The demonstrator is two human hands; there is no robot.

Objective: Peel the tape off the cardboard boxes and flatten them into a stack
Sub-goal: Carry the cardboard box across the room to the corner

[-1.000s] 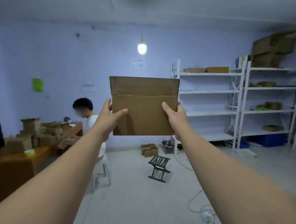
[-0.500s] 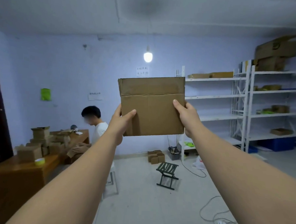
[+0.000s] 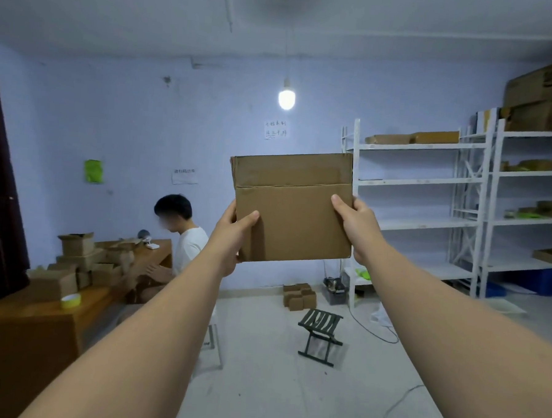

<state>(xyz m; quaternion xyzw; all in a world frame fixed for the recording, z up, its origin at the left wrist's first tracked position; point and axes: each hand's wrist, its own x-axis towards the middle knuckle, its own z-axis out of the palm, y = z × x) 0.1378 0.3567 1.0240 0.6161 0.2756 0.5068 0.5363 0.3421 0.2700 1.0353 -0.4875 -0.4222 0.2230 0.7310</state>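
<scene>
The left hand (image 3: 231, 235) grips the lower left edge of the cardboard box (image 3: 294, 209), thumb laid across the near face and the fingers hidden behind it; the right hand (image 3: 357, 226) grips the right edge a little higher, thumb on the near face and fingers curled round the back. Both arms are stretched forward and the box hangs in the air between the hands, upright, its broad face to the camera; a crease runs across it near the top, with a flap panel above the crease; how thick the box is cannot be told from this side.

Below the hands and beyond them a green folding stool (image 3: 321, 331) stands on the pale floor; just behind the stool a cluster of small boxes (image 3: 299, 296) sits against the wall. To the left of the left hand and lower, a seated person (image 3: 187, 236) in a white shirt bends over a wooden table (image 3: 38, 324); a heap of open cartons (image 3: 83, 262) covers the far part of the table, and a yellow tape roll (image 3: 70, 300) lies near its front edge. To the right of the right hand stands white shelving (image 3: 427, 216) bearing flat cardboard, with large cartons (image 3: 542, 101) on top; a lit bulb (image 3: 286, 98) hangs above the box; a cable (image 3: 401, 413) trails over the floor under the right forearm.
</scene>
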